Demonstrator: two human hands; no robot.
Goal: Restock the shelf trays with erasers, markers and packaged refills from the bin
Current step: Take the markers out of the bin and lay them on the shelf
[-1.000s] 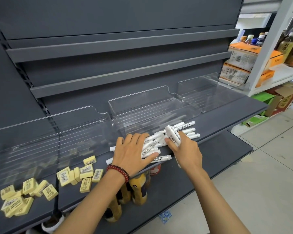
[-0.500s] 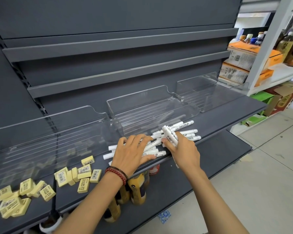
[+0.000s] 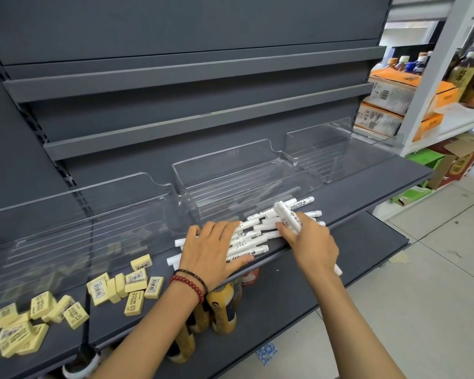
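**Sorting markers at the shelf edge**

Closest to me, two bare forearms reach in over the lower shelf [image 3: 312,296], where yellow-labelled bottles [image 3: 222,307] stand tucked under the front lip. The left wrist wears beaded bracelets [image 3: 189,283]. Just beyond, the left hand [image 3: 214,250] lies flat on a loose pile of white markers [image 3: 260,231]. Its grip is wide, with fingers straight and spread, pressing down on them. The right hand [image 3: 309,242] sits at the pile's right side, its grip closed around a single marker [image 3: 286,216] that juts up tilted above the fingers. A white tip also shows below the heel of that hand.

The pile rests on the grey shelf [image 3: 367,187], at its front edge, just outside the middle tray [image 3: 230,170]. To the left, yellow erasers [image 3: 132,285] lie scattered on the same shelf in two clusters, in front of the left tray [image 3: 66,203]. A third clear tray [image 3: 320,138] stands further right. Behind them rise bare grey ledges, and off to the right stand orange-and-white boxes [image 3: 394,88] on a white rack.
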